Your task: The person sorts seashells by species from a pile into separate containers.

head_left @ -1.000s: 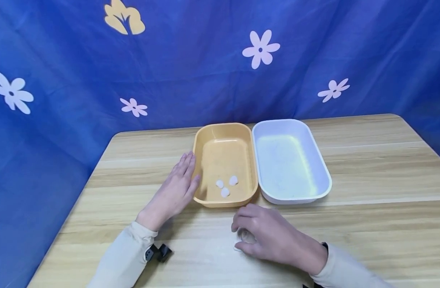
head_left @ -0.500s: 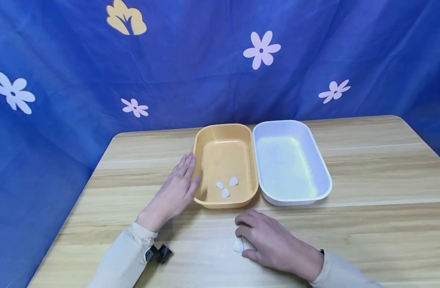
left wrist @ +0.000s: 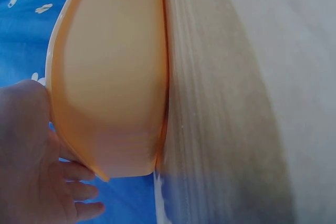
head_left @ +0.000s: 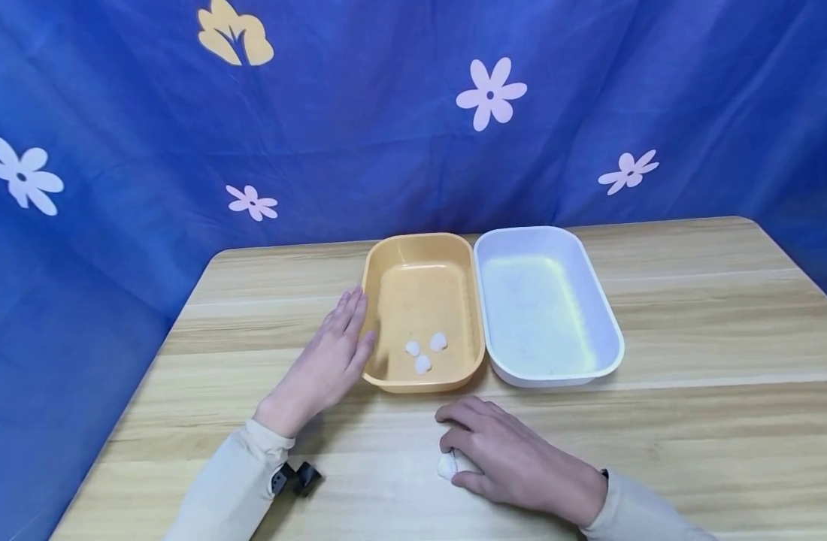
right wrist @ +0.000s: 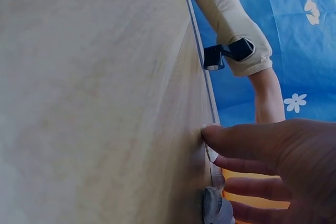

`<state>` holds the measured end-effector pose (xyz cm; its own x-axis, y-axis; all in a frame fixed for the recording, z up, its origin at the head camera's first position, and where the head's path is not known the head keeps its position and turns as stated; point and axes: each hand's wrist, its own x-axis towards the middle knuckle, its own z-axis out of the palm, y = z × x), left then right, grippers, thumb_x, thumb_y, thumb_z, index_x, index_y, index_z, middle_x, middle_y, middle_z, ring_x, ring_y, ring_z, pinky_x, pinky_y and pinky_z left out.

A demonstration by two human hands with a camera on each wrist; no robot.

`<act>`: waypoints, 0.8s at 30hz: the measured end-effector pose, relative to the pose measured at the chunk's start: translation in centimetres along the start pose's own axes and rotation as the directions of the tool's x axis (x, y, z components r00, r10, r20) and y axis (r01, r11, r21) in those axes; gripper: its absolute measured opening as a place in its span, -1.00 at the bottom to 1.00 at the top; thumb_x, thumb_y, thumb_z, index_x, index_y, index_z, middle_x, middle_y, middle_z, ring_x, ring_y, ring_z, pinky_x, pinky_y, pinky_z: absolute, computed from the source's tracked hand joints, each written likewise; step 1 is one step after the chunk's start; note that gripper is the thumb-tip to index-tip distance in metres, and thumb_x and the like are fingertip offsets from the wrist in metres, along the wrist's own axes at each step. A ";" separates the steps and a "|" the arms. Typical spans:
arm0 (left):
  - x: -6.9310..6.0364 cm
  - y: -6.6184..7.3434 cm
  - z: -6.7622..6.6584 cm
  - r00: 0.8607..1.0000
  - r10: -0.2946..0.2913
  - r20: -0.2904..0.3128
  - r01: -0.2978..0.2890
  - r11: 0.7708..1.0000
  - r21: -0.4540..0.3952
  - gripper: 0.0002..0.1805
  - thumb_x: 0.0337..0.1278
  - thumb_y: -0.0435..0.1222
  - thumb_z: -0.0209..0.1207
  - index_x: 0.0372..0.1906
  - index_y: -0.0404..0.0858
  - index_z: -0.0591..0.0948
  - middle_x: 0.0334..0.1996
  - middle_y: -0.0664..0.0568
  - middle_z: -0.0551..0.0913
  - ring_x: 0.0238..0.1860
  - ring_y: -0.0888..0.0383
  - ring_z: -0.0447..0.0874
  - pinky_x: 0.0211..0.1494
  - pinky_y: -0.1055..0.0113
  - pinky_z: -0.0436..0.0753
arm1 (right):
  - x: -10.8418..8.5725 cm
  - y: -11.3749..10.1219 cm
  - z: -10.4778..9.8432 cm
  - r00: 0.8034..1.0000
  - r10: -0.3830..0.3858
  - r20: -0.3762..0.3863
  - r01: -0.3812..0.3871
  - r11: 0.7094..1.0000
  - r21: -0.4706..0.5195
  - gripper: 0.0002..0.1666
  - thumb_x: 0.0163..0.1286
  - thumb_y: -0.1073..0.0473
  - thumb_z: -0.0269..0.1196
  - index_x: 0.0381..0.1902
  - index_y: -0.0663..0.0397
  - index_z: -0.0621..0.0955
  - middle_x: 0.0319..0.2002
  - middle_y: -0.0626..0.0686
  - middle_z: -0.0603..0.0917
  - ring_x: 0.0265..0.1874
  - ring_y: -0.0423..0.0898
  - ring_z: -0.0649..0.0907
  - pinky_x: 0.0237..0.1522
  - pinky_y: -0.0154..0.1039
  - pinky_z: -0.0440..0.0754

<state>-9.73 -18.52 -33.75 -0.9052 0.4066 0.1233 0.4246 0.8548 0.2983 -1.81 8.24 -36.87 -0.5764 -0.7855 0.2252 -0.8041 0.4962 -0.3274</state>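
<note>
My left hand [head_left: 322, 368] has its fingers straight against the left wall of the orange tray [head_left: 423, 387], with palm and fingertips beside the rim in the left wrist view. Three small white shells [head_left: 423, 364] lie in that tray. On the table in front of it, my right hand [head_left: 504, 454] curls thumb and fingers round white shell pieces; one white shell [head_left: 446, 466] shows at the fingertips. The right wrist view shows a shell edge [right wrist: 212, 153] between thumb and fingers and a greyish shell [right wrist: 216, 208] lower down, by the fingertips.
A white tray [head_left: 555, 379] stands against the right side of the orange tray. Behind the wooden table [head_left: 698, 323] hangs a blue cloth [head_left: 386, 135] with flower shapes. A black device [head_left: 307, 478] is strapped at the left wrist.
My right hand has shifted slightly down, and the shell at its fingertips shows more than a second ago. My left hand and the trays stay in place.
</note>
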 end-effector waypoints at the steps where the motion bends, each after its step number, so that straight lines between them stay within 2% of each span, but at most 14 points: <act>1: 0.0 0.0 0.0 1.000 0.001 -0.001 -0.001 1.000 0.000 -0.34 0.52 -0.14 -0.23 0.46 -0.50 -0.01 0.50 -0.27 -0.12 0.50 -0.20 -0.17 0.51 -0.09 -0.02 | 0.0 0.0 0.0 1.000 -0.005 0.001 0.005 1.000 0.001 -0.73 0.17 0.00 0.41 -0.23 -0.02 0.66 0.13 0.00 0.53 0.15 -0.06 0.48 0.20 -0.10 0.50; 5: 0.0 0.1 0.0 1.000 0.001 0.003 -0.001 1.000 -0.002 -0.34 0.52 -0.15 -0.23 0.46 -0.50 -0.01 0.51 -0.27 -0.13 0.50 -0.19 -0.19 0.51 -0.08 -0.03 | -0.1 0.0 0.0 1.000 -0.027 0.010 0.027 1.000 -0.007 -0.75 0.18 0.00 0.40 -0.27 -0.02 0.64 0.16 0.01 0.51 0.18 -0.05 0.45 0.24 -0.07 0.46; 11: 0.0 0.1 0.0 1.000 0.002 0.007 -0.002 1.000 0.003 -0.34 0.52 -0.13 -0.24 0.47 -0.49 -0.02 0.51 -0.27 -0.12 0.51 -0.18 -0.20 0.51 -0.08 -0.03 | 0.1 -0.1 0.1 0.998 -0.061 -0.021 0.060 0.997 -0.055 -0.76 0.13 -0.02 0.41 -0.39 -0.04 0.62 0.16 -0.01 0.51 0.20 -0.04 0.44 0.25 -0.11 0.43; 19: -0.1 0.1 0.0 1.000 -0.001 0.010 0.001 1.000 0.010 -0.33 0.53 -0.11 -0.25 0.47 -0.48 -0.02 0.51 -0.26 -0.13 0.50 -0.19 -0.19 0.50 -0.10 -0.01 | 0.4 -0.3 0.0 0.994 -0.105 0.033 0.108 0.987 -0.122 -0.74 0.17 -0.05 0.37 -0.32 -0.02 0.65 0.22 0.01 0.50 0.24 0.00 0.43 0.25 -0.05 0.42; 24: -0.1 0.1 -0.1 1.000 -0.009 0.017 0.009 1.000 0.007 -0.33 0.53 -0.11 -0.25 0.47 -0.48 -0.03 0.51 -0.25 -0.15 0.51 -0.18 -0.20 0.50 -0.10 -0.02 | 0.4 -0.3 0.1 0.989 -0.142 0.033 0.146 0.980 -0.137 -0.76 0.15 -0.04 0.37 -0.37 -0.05 0.61 0.20 0.00 0.51 0.22 0.00 0.43 0.27 -0.04 0.41</act>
<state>-9.60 -18.50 -33.61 -0.9085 0.4045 0.1049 0.4169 0.8606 0.2925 -1.82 7.71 -36.79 -0.4509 -0.8600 0.2390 -0.8918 0.4225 -0.1619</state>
